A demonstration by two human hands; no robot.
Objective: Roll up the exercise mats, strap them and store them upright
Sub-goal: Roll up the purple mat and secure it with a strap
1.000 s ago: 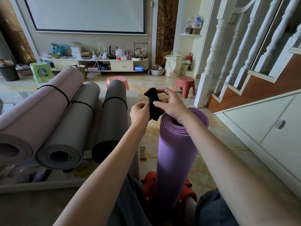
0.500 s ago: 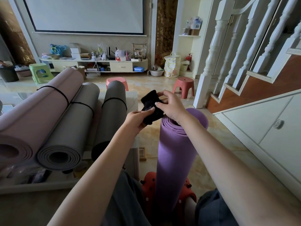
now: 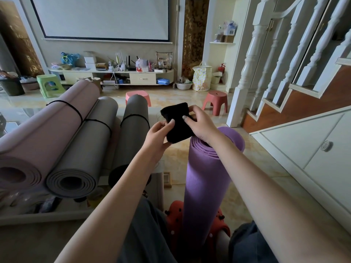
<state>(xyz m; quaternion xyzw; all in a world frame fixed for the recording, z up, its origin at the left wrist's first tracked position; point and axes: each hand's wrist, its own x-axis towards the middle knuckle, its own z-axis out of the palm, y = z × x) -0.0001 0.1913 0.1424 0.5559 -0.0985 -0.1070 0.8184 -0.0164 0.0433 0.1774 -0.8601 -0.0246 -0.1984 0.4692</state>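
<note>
Both hands holding a black strap above an upright rolled mat.
The left hand (image 3: 158, 134) and right hand (image 3: 199, 123) pinch the black strap (image 3: 177, 123) over the top of the purple mat (image 3: 205, 177), which stands on the floor; three strapped mats (image 3: 76, 141) lie left.

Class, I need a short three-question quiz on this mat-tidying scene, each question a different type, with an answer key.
1. True or false: the purple mat stands upright.
2. How many rolled mats lying at the left already wear a black strap?
3. Which hands hold the black cloth band? A) left hand only B) right hand only C) both

Key: 1 true. 2 three: pink mat, grey mat, dark grey mat. 3 C.
</note>
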